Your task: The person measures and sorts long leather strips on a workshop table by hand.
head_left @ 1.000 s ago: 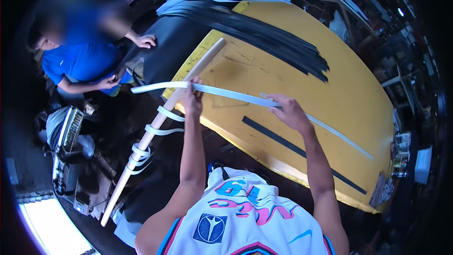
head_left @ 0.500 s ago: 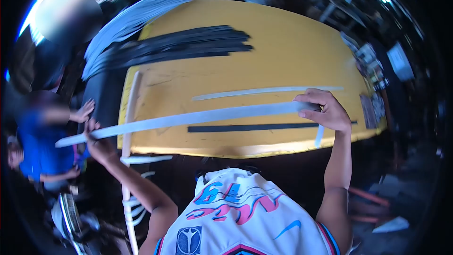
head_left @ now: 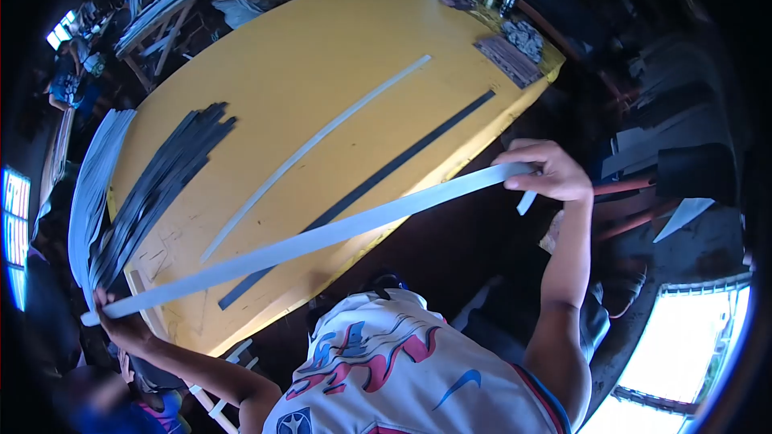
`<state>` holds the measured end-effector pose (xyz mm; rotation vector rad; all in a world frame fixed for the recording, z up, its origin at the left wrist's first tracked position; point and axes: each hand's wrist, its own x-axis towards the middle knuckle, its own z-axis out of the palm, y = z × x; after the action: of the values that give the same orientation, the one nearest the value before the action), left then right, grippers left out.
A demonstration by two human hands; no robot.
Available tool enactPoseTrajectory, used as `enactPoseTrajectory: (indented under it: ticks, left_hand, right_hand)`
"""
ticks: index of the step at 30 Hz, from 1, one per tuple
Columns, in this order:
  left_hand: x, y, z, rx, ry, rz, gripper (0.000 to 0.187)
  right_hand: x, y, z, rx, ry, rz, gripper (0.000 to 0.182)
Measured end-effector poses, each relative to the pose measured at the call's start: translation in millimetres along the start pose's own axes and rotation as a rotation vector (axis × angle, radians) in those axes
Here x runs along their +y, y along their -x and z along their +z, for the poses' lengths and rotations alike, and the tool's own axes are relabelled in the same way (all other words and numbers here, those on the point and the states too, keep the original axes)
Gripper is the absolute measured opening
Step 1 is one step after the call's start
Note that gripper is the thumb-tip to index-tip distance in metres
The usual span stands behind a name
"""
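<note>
Hands held a long white strip stretched taut between them, just off the near edge of the yellow desk. Our right hand had its fingers closed around one end of the strip beyond the desk's near right corner, with a short tail hanging below the fist. Our left hand was at the far left, down by the desk's left corner; it sat in shadow at the rim of the view, so we could only say it seemed to be pinching the other end, its hold closed on the strip rather than open.

On the desk itself lay a thinner white strip and, nearer to us and roughly parallel to it, a black strip, both running diagonally and apart from each other. A bundle of black strips rested toward the left edge, with a sheaf of pale strips overhanging that edge just beside it. Small clutter sat at the far right corner.

We judged the step in hand to be the carrying or straightening of the held strip, which was in the air above the near edge and not yet laid down. The next move would likely call for keeping both ends tensioned and level, then lowering the strip flat alongside the two already lying there without disturbing them.
</note>
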<state>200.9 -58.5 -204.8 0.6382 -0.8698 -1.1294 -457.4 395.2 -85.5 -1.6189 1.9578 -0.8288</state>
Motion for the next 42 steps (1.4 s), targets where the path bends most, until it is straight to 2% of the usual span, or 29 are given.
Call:
enactPoseTrajectory:
  ticks: [1,2,3,4,5,6,7,8,9,10,11,12,13,14,16,18,20,23,25,28,30,31,32,34,35,36,37,40,42]
  left_hand:
    - [-2.9,31.4,58.1,-0.02,-0.073,-0.032,0.041]
    - [-10.3,65.1,116.6,0.035,-0.15,-0.041,0.041]
    - [-23.2,89.5,137.3,-0.119,-0.115,-0.17,0.04]
    - [-32.4,132.8,188.5,-0.167,-0.295,-0.205,0.04]
    - [-45.7,189.4,243.4,-0.136,-0.431,-0.219,0.044]
    - [-52.0,225.9,276.9,-0.277,-0.406,-0.388,0.047]
    - [-70.8,259.4,294.9,-0.46,-0.299,-0.474,0.051]
    - [-70.0,287.3,326.0,-0.539,-0.338,-0.705,0.05]
    - [-83.7,311.0,334.0,-0.623,-0.215,-0.884,0.047]
    - [-101.7,332.7,340.2,-0.644,-0.187,-0.978,0.047]
    - [-121.7,350.6,339.8,-0.651,-0.117,-1.038,0.04]
    - [-134.6,362.5,339.6,-0.709,-0.134,-1.002,0.037]
    - [-149.9,372.5,333.1,-0.688,-0.087,-1.021,0.036]
    - [-162.2,378.5,327.3,-0.665,-0.042,-1.032,0.036]
    - [-164.5,375.3,322.9,-0.638,-0.081,-0.941,0.035]
    - [-158.1,358.4,318.9,-0.69,-0.22,-0.911,0.036]
    - [-143.3,340.9,316.8,-0.661,-0.249,-0.866,0.035]
    - [-120.9,314.0,302.8,-0.712,-0.274,-0.906,0.032]
    - [-108.0,300.3,287.9,-0.681,-0.05,-1.081,0.029]
    - [-87.4,276.1,262.9,-0.586,0.198,-1.25,0.024]
    - [-80.1,247.6,237.3,-0.499,0.185,-1.262,0.029]
    - [-83.1,233.6,219.6,-0.451,0.126,-1.221,0.034]
    - [-81.6,222.5,205.5,-0.382,-0.008,-1.137,0.036]
    - [-97.6,205.5,162.7,-0.367,-0.257,-0.9,0.042]
    - [-101.3,200.6,144.0,-0.342,-0.373,-0.732,0.049]
    - [-105.6,192.8,126.3,-0.33,-0.37,-0.739,0.049]
    - [-111.2,187.1,107.2,-0.271,-0.395,-0.778,0.05]
    - [-119.1,178.6,68.0,-0.156,-0.397,-0.81,0.052]
    - [-121.4,176.4,48.0,-0.094,-0.308,-0.958,0.053]
  right_hand:
    - [19.6,16.1,-15.6,0.044,-0.016,0.103,0.034]
    - [50.3,33.5,-26.0,0.224,0.055,0.135,0.034]
    - [65.3,48.4,-23.9,0.511,0.53,0.236,0.033]
    - [67.2,59.3,-14.6,0.722,1.053,0.468,0.032]
    - [79.0,69.9,0.3,0.937,1.404,0.564,0.025]
    - [53.4,64.1,20.1,0.865,0.996,0.869,0.015]
    - [34.5,63.5,44.9,0.684,0.248,0.733,0.009]
    - [51.8,69.9,77.4,0.366,-0.159,0.293,0.01]
    - [70.6,61.4,118.8,0.046,-0.664,0.041,0.019]
    - [70.2,52.8,161.1,-0.231,-1.14,0.141,0.055]
    - [75.6,39.6,211.2,-0.247,-1.398,0.051,0.092]
    - [60.7,12.5,235.6,-0.107,-1.558,-0.053,0.106]
    - [75.1,0.8,266.3,0.048,-1.736,-0.089,0.105]
    - [81.6,-5.8,282.6,0.231,-1.912,-0.086,0.096]
    - [77.3,-24.9,272.9,0.398,-1.94,0.0,0.077]
    - [66.7,-30.3,259.7,0.505,-1.916,0.095,0.039]
    - [74.6,-30.8,257.5,0.479,-1.847,0.077,0.029]
    - [24.1,-39.5,225.8,0.561,-1.634,-0.023,0.027]
    - [2.4,-45.4,214.5,0.418,-1.499,-0.266,0.038]
    - [-23.4,-76.2,231.0,0.317,-1.415,-0.476,0.032]
    - [-26.4,-118.1,269.7,0.464,-1.297,-0.337,0.024]
    - [-29.3,-138.4,295.0,0.52,-1.338,-0.224,0.017]
    - [-36.3,-148.7,317.0,0.543,-1.331,0.064,0.012]
    - [-66.3,-166.9,364.2,0.585,-1.441,0.285,0.013]
    - [-75.2,-172.3,385.9,0.557,-1.538,0.506,0.014]
    - [-81.6,-175.6,407.0,0.529,-1.623,0.736,0.016]
    - [-87.4,-176.2,426.6,0.435,-1.769,0.866,0.017]
    - [-91.4,-165.6,476.2,-0.08,-2.116,0.611,0.02]
    - [-101.5,-169.0,503.4,-0.182,-2.017,0.594,0.02]
